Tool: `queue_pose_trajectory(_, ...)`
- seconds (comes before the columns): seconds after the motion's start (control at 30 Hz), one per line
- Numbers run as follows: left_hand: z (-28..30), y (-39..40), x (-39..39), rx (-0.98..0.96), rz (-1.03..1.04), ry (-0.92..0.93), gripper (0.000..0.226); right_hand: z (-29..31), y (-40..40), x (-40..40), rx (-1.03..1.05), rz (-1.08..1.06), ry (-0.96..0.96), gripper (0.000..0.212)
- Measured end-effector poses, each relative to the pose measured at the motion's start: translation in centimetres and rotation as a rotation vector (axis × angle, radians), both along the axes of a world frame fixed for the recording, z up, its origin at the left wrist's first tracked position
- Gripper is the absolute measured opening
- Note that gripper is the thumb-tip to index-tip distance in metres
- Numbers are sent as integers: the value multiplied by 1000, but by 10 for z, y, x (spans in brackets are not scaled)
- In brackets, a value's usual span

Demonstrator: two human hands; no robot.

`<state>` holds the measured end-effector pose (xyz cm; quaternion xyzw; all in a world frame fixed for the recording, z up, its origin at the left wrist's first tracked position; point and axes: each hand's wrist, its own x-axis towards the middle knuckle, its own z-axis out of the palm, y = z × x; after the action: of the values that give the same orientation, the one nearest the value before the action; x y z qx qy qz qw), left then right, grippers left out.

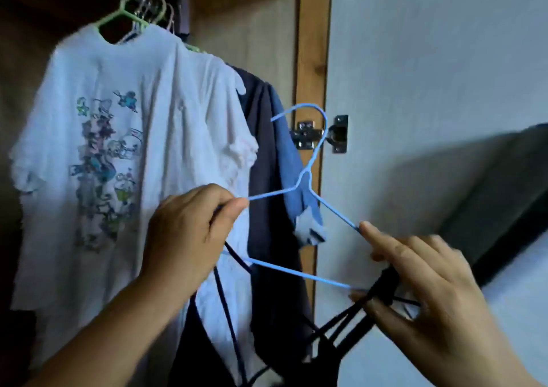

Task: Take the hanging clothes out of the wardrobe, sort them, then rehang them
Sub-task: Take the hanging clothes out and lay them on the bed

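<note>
My left hand [189,232] pinches the left shoulder of a thin blue wire hanger [308,179] between thumb and curled fingers, holding it out in front of the wardrobe so its hook points up and stays free. My right hand [415,280] works at the hanger's opposite shoulder: its forefinger lies straight along the wire there, while the lower fingers are closed around a bunch of dark straps [382,283] gathered at the hanger's bottom right corner. I judge I am fitting these straps onto the hanger, or slipping them off; I cannot tell which. The straps belong to a dark strappy garment [225,321] that trails down below the hanger's bottom bar, more thin straps hanging loose under my left hand. Keeping both shoulders held apart holds the wire frame level, so the garment cannot slide off. Behind the hanger, to its left, a white T-shirt [118,155] with a colourful cartoon print hangs on a pale green hanger [124,13] from the rail, alongside several other hanger hooks. Directly behind the blue hanger hangs a dark navy garment [267,179] with a lighter blue sleeve. Just beyond the hook is the wooden door frame [311,60] with a metal hinge [308,137], and to the hanger's right a plain white door panel [430,75].
</note>
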<state>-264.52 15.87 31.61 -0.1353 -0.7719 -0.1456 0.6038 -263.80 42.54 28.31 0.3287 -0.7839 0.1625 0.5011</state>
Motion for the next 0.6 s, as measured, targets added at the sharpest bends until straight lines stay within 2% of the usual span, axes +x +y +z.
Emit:
queue_pose_trajectory(0.1, -37, 58, 13, 18, -144, -87, 36, -35, 55, 46, 10, -38, -198, 68)
queue_pose_trajectory(0.23, -89, 142, 39, 24, -349, -220, 34, -70, 127, 114, -153, -129, -399, 57)
queue_pose_trajectory(0.37, -140, 225, 63, -36, -546, -274, 34, -100, 187, 169, -354, -315, -457, 46)
queue_pose_trajectory(0.53, -193, 345, 76, -65, -823, -355, 28, -144, 256, 231, -531, -603, -540, 50)
queue_pose_trajectory(0.6, -206, 394, 81, -58, -985, -413, 23, -162, 282, 251, -634, -718, -530, 43)
